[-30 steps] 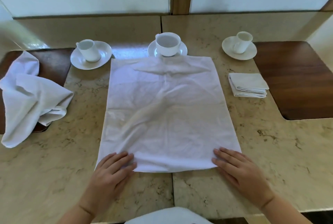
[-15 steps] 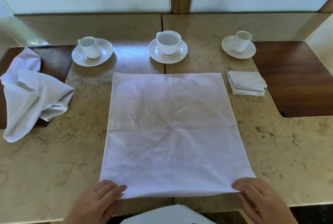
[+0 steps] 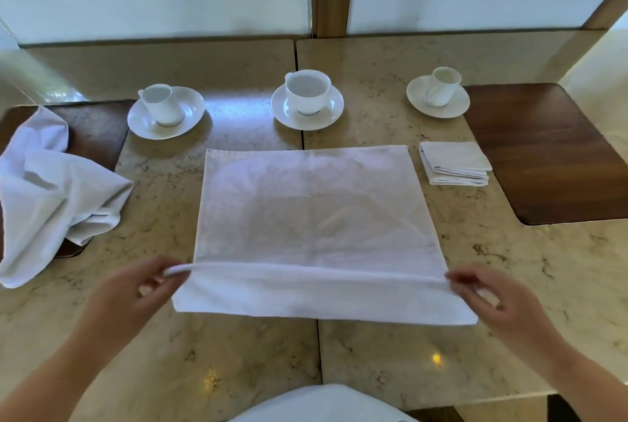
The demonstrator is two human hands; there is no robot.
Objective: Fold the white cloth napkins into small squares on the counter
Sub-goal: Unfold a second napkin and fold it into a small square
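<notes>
Stone tabletop (image 3: pixel 407 360), wide and tan. Big white napkin (image 3: pixel 316 214) lying flat in the middle, long side running left to right, near edge lifted and turned over toward the cups. Left hand (image 3: pixel 136 289) pinching the left corner, grip tight on the cloth. Right hand (image 3: pixel 492 296) pinching the right corner, same tight grip. Crumpled cloth (image 3: pixel 51 194) at far left. Small folded napkin (image 3: pixel 453 163) at right. Three cups on saucers behind, middle cup (image 3: pixel 307 90) closest.
</notes>
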